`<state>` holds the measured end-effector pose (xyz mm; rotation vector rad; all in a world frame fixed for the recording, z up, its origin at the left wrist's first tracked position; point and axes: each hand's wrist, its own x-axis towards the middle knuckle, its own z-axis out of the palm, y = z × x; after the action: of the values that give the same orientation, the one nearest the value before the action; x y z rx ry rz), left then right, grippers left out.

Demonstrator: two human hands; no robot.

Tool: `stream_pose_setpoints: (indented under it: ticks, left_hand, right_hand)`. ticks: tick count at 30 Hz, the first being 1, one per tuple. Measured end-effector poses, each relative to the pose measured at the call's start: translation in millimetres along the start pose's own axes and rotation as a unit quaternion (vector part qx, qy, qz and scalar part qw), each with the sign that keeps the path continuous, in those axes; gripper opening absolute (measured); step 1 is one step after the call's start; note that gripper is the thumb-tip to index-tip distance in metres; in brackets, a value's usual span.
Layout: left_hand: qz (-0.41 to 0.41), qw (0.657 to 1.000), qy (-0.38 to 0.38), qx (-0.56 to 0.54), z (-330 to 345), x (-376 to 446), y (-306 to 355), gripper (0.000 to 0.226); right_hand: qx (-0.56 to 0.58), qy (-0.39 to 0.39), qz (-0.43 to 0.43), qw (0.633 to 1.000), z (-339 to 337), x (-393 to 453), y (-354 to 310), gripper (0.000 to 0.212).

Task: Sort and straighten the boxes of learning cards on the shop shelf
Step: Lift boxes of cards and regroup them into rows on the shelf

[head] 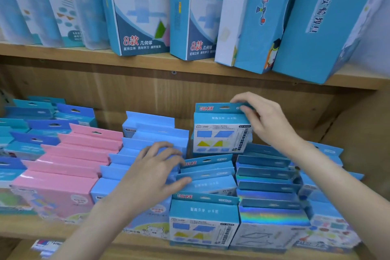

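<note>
Upright card box (221,133), hang-tab topmost

Head camera looks down, close on the shelf (190,63)

Soft, even light fills the scene with a cool bluish cast, and shadows are faint, darkest under the upper shelf board (147,63). The holographic box tops (272,215) throw rainbow glare. The wide lens bends the tall boxes (316,27) outward at top right, and the picture blurs toward its edges, most at the clear packs (42,6) top left and the bottom corners.
</note>
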<state>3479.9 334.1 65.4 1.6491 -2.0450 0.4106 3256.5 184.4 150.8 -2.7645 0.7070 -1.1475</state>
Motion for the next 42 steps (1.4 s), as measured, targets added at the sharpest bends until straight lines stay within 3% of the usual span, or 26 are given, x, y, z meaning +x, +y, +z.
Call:
stream_pose_setpoints:
  ticks: [5,10,14,15,17,19,20,22,23,25,27,36,39,42]
  left_hand:
    - [-0.016,0.999,0.021,-0.023,-2.6,1.7,0.0,0.043]
    - [-0.042,0.999,0.026,-0.015,-3.1,2.2,-6.5,0.043]
    - [-0.034,0.999,0.022,-0.003,-2.6,1.4,-7.5,0.043]
    - [-0.035,0.999,0.023,-0.004,-2.3,1.7,-7.8,0.043]
    - [-0.035,0.999,0.026,-0.006,-1.8,1.9,-8.5,0.042]
    - [-0.037,0.999,0.028,-0.008,-1.4,1.8,-8.3,0.041]
    - [-0.036,0.999,0.028,-0.008,-1.3,1.4,-8.2,0.041]
    - [-0.038,0.999,0.027,-0.006,-0.8,0.8,-7.3,0.041]
    - [-0.040,0.999,0.026,-0.005,-0.5,0.6,-7.1,0.042]
    - [-0.045,0.999,0.023,-0.005,-0.8,0.8,-6.5,0.042]
    - [-0.049,0.999,0.020,-0.005,-1.1,0.7,-6.3,0.042]
    - [-0.033,0.999,0.023,-0.016,-2.9,1.8,-8.3,0.046]
    - [-0.016,0.998,0.036,-0.041,-3.3,4.7,-6.6,0.047]
    - [-0.002,0.996,0.063,-0.056,-3.4,5.9,-1.9,0.033]
  right_hand:
    - [0.009,-0.045,-0.019,0.999,8.2,21.3,-15.5,0.022]
    - [0.069,-0.054,0.051,0.995,22.3,5.2,-10.6,0.020]
    - [-0.020,-0.210,0.069,0.975,42.7,-18.4,-1.2,0.014]
    - [-0.026,-0.215,0.082,0.973,40.8,-18.1,1.8,0.012]
    - [0.007,-0.130,0.123,0.984,28.3,-11.6,10.4,0.010]
    - [-0.028,-0.057,0.162,0.985,14.1,-2.2,28.1,0.012]
    - [-0.070,-0.081,0.187,0.977,10.1,1.3,37.0,0.018]
    - [-0.115,-0.204,0.253,0.939,13.7,3.7,53.9,0.032]
    - [-0.115,-0.255,0.277,0.919,18.8,3.5,59.9,0.032]
    - [-0.109,-0.282,0.294,0.907,27.4,2.9,65.6,0.020]
    - [-0.094,-0.249,0.305,0.914,30.3,2.7,66.2,0.014]
    - [-0.165,-0.058,0.295,0.939,-15.4,-17.1,66.8,0.023]
    - [-0.204,0.016,0.221,0.954,-38.3,-26.0,57.0,0.020]
    - [-0.226,0.107,0.110,0.962,-52.3,-39.0,34.6,0.020]
